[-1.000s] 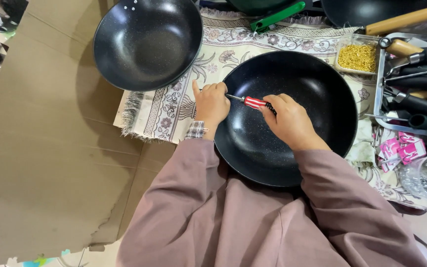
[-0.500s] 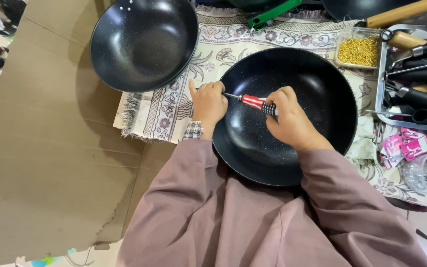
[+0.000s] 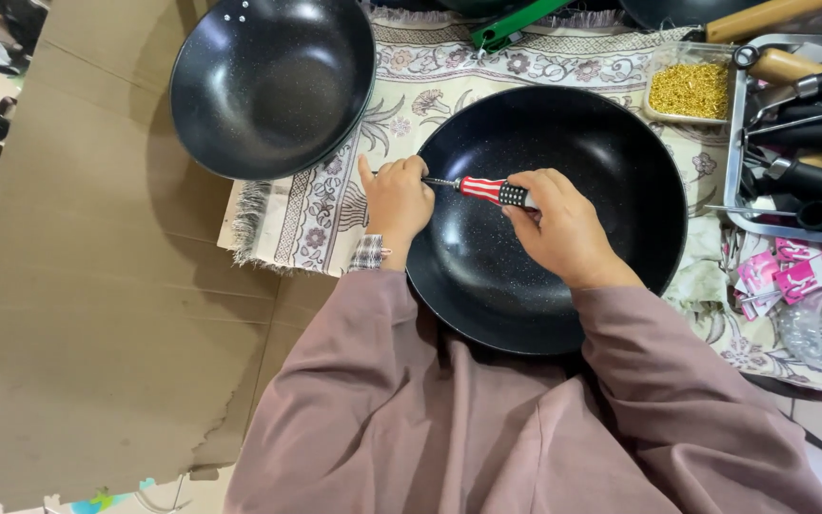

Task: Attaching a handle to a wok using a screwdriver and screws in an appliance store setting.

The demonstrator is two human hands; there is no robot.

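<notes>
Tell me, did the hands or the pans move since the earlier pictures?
Hardly anything changed. The right hand still grips the red-handled screwdriver, tip toward the rim of the big black pan, and the left hand still steadies that rim. The second pan, patterned cloth and tool tray stayed put; only the view shifted slightly.

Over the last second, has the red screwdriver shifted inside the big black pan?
No. The red screwdriver lies as before against the pan's left rim, gripped by the right hand; only the camera view shifted.
</notes>
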